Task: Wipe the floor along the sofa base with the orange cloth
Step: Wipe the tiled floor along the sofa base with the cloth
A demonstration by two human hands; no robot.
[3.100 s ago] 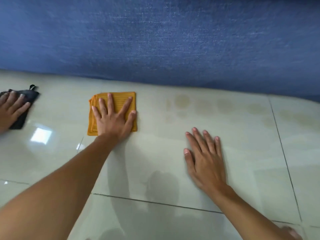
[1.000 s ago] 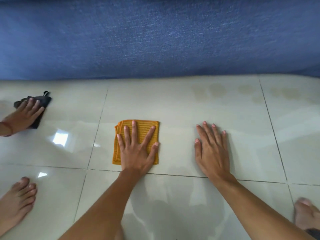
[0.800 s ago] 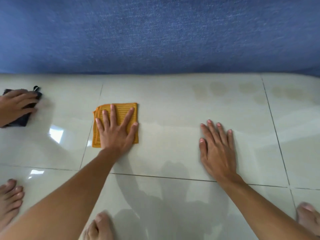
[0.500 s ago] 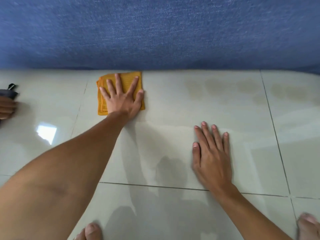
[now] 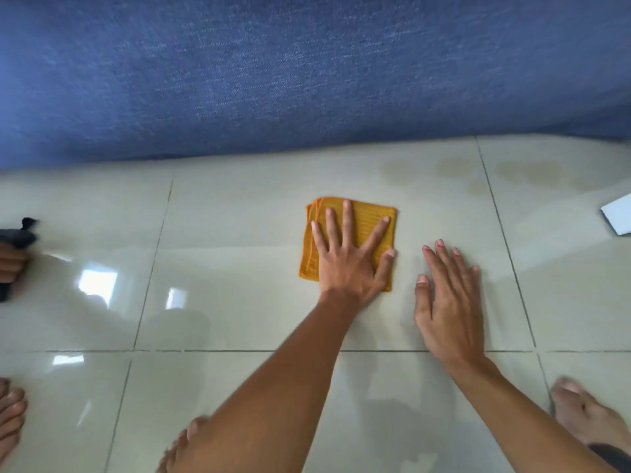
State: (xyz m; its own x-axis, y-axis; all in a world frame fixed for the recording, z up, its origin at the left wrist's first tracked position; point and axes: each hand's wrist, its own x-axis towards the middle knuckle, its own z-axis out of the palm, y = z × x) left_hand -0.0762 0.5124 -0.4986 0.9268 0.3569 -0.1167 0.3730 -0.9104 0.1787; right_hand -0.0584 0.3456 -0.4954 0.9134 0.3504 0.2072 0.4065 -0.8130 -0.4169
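A folded orange cloth [image 5: 367, 216] lies flat on the glossy pale tile floor [image 5: 239, 285], a short way in front of the blue sofa base [image 5: 307, 80]. My left hand [image 5: 351, 257] presses down on the cloth with fingers spread, covering its middle and lower part. My right hand [image 5: 447, 298] rests flat on the bare tile just right of the cloth, holding nothing. Faint brownish stains [image 5: 454, 165] mark the floor near the sofa to the right.
Another person's hand [image 5: 12, 264] holds a dark cloth [image 5: 20, 233] at the far left edge. Bare feet [image 5: 10, 425] show at bottom left, a foot [image 5: 587, 414] at bottom right, toes [image 5: 184, 442] under my left arm. A white flat object [image 5: 618, 218] sits at right.
My left hand has slid the orange cloth away from the sofa edge, back toward me and rightward, close to my right hand. The view shifted left; a white object appeared at right.
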